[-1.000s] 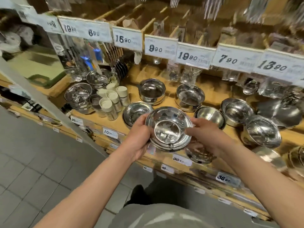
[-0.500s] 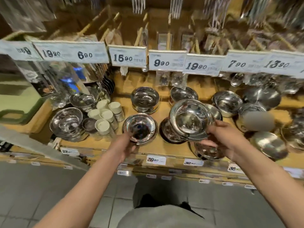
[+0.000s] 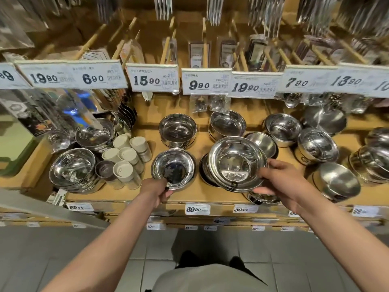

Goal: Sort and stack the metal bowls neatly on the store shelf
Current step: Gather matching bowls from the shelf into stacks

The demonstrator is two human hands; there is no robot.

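Right hand [image 3: 282, 182] gripped tilted bowls [image 3: 236, 163] at centre; left hand [image 3: 155, 190] pinched small bowl [image 3: 173, 167]; level them before nesting.

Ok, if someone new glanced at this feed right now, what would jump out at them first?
Probably the wide-rimmed steel bowl tilted up at front centre, held by the right hand above a bowl stack. Next, the left hand gripping the near rim of a smaller bowl resting on the wooden shelf. Above runs a row of white price tags.
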